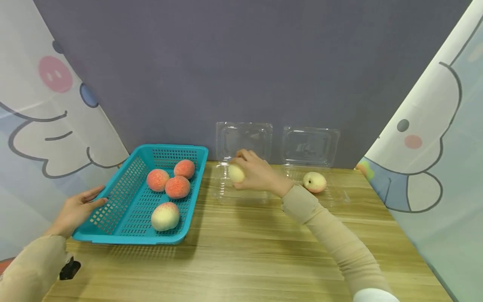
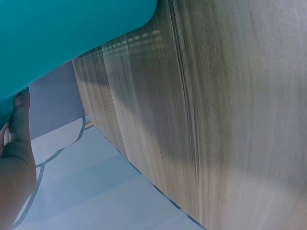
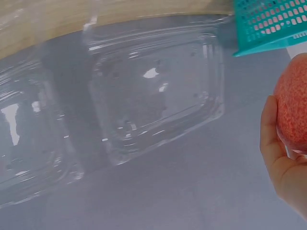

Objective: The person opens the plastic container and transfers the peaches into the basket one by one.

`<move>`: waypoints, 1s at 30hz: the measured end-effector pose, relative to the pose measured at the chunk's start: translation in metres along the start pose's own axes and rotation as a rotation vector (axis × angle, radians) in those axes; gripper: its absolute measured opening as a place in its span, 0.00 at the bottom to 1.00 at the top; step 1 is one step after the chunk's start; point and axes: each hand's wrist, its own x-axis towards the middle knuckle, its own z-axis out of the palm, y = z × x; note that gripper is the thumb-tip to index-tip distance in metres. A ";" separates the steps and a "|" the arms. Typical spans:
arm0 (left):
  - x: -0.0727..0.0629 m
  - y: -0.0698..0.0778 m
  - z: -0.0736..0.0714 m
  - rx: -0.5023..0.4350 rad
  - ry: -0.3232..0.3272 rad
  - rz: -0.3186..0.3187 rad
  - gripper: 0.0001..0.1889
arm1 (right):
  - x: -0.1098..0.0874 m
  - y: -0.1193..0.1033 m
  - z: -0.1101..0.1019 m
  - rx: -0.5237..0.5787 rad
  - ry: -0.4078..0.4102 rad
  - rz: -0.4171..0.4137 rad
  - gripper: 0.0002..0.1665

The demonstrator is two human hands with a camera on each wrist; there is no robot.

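My right hand (image 1: 258,173) grips a peach (image 1: 236,173) above the left clear plastic clamshell box (image 1: 241,196). Its pale side shows in the head view, its red speckled side in the right wrist view, where the peach (image 3: 295,103) is cut off by the frame edge. On the left, my left hand (image 1: 77,209) holds the side rim of a turquoise perforated basket (image 1: 132,240), thumb over the edge. Three red peaches (image 1: 177,187) and one pale peach (image 1: 165,217) lie inside the basket. Another pale peach (image 1: 315,182) sits in the right clear clamshell box (image 1: 337,195).
Both boxes have their lids raised, the left lid (image 1: 244,140) and the right lid (image 1: 310,146) standing near the grey backdrop (image 1: 241,75). A wooden table (image 1: 241,256) lies beneath everything. Cartoon-printed curtains (image 1: 426,176) flank it. A small black object (image 1: 70,269) is at the left sleeve.
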 end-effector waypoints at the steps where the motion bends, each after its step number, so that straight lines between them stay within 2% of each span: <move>1: -0.001 0.000 0.000 0.001 0.001 0.002 0.38 | 0.003 -0.004 0.001 -0.003 0.001 -0.012 0.37; 10: -0.003 0.003 0.003 0.012 -0.005 0.009 0.39 | 0.024 -0.037 0.005 0.051 -0.019 -0.065 0.36; 20: -0.007 0.000 0.005 0.002 0.005 0.012 0.38 | 0.053 -0.072 0.016 0.043 -0.056 -0.155 0.34; 25: -0.007 0.000 0.003 -0.004 0.010 0.005 0.39 | 0.065 -0.085 0.026 0.104 -0.073 -0.154 0.31; 30: -0.004 0.003 0.003 0.029 0.005 -0.001 0.39 | 0.071 -0.095 0.039 0.143 -0.097 -0.121 0.35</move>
